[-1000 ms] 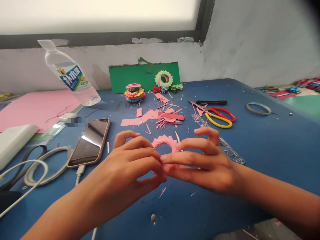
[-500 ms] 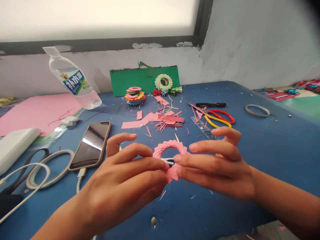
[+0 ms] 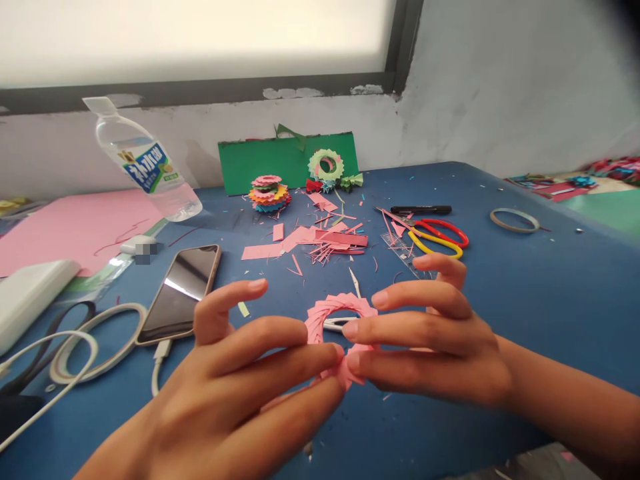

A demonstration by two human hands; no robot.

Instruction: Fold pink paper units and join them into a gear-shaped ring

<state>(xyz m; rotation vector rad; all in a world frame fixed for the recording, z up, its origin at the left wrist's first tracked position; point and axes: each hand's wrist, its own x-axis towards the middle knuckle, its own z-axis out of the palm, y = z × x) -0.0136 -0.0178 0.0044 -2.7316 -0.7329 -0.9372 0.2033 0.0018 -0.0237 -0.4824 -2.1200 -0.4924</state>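
Observation:
A ring of overlapping folded pink paper (image 3: 336, 305) is held upright between both hands, just above the blue table. My left hand (image 3: 240, 380) pinches its lower left side, the fingertips near the bottom of the ring. On the lower right, my right hand (image 3: 430, 340) grips it with thumb and fingers, the little finger lifted. Fingers cover parts of the ring's sides. Behind it lie white-handled tweezers (image 3: 354, 280), partly seen through the hole.
Pink paper scraps (image 3: 320, 241), red-and-yellow scissors (image 3: 440, 237), a black pen (image 3: 421, 209) and a tape roll (image 3: 514, 221) lie beyond the hands. Left are a phone (image 3: 183, 290), a tilted bottle (image 3: 150, 167) and another roll (image 3: 60, 363). Stacked paper rings (image 3: 269, 193) stand at the back.
The paper ring and both hands have come slightly lower and nearer. My left fingers have shifted along the ring's bottom, and more of the tweezers shows behind it.

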